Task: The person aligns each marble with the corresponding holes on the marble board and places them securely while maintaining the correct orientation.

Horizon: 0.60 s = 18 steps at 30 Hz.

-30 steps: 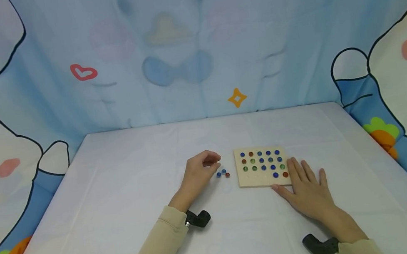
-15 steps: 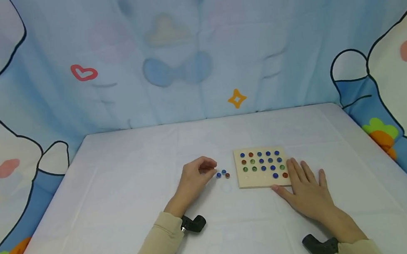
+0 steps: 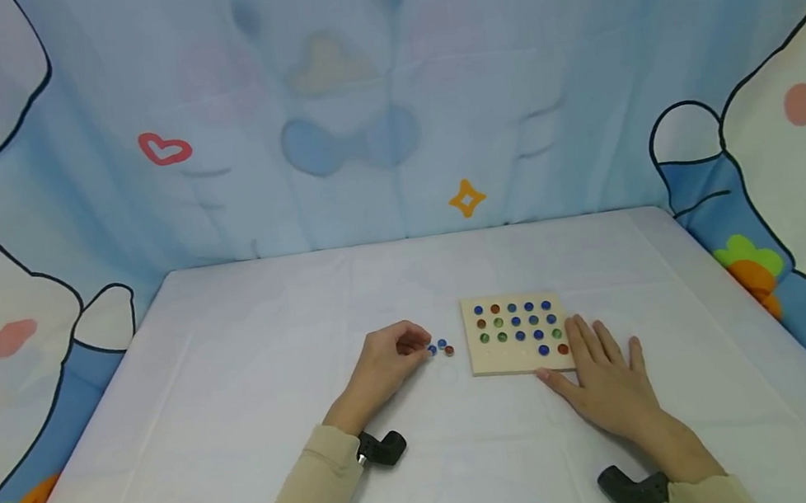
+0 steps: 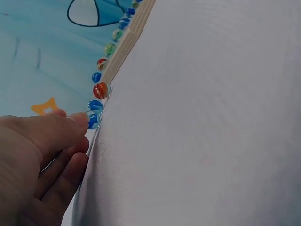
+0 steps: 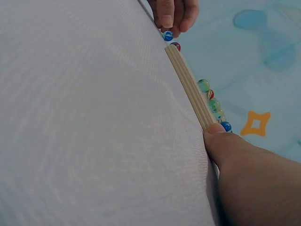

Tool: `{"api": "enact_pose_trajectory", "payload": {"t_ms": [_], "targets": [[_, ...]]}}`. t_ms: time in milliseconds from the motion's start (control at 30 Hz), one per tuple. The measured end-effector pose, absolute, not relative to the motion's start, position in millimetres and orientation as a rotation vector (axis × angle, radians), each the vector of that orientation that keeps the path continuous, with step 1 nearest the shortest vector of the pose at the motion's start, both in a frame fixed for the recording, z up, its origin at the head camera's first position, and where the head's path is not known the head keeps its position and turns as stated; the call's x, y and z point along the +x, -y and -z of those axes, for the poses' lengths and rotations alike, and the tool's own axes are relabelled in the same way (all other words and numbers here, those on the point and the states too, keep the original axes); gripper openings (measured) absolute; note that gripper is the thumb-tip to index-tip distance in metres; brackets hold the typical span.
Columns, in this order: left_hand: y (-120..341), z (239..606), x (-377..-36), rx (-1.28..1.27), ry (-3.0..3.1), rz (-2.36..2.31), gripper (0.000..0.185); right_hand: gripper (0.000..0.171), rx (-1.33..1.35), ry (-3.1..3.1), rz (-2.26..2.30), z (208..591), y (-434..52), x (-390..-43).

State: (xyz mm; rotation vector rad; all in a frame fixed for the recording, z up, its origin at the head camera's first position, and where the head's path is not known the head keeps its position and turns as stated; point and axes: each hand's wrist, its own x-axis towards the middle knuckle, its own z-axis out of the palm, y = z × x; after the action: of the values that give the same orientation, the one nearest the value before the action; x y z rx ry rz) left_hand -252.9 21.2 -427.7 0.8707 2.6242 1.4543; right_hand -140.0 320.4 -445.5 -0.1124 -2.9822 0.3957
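Note:
My left hand (image 3: 379, 370) is bent at the fingers, with thumb and fingertips at a blue marble (image 4: 93, 121). That marble shows beside the fingertips, not enclosed by them. Close to it on the cloth are another blue marble (image 3: 442, 344) and a red-brown marble (image 3: 449, 351). To their right lies a flat pale wooden board (image 3: 509, 365) bearing rows of blue, green and red-brown marbles. The front row's left part is bare wood. My right hand (image 3: 608, 386) rests along the board's right edge with straight fingers, its thumb (image 5: 217, 129) touching the front corner.
A white cloth (image 3: 269, 316) covers the table. Behind and at both sides hangs a blue printed curtain (image 3: 234, 212) with cartoon figures. Black wrist mounts, a left mount (image 3: 384, 449) and a right mount (image 3: 631, 487), stick out near the sleeves.
My left hand first drew back slightly to the left and down, then settled lower against the nearest blue marble. My right hand has stayed on the board, which has not visibly moved.

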Motion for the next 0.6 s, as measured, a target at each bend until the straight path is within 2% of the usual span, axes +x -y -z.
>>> {"api": "enact_pose_trajectory", "payload": {"t_ms": [600], "targets": [[-29.4, 431.8, -257.1, 0.917, -2.733, -1.348, 0.01, 0.104, -0.105, 2.978, -0.419, 446.7, -321.7, -141.0]]}}
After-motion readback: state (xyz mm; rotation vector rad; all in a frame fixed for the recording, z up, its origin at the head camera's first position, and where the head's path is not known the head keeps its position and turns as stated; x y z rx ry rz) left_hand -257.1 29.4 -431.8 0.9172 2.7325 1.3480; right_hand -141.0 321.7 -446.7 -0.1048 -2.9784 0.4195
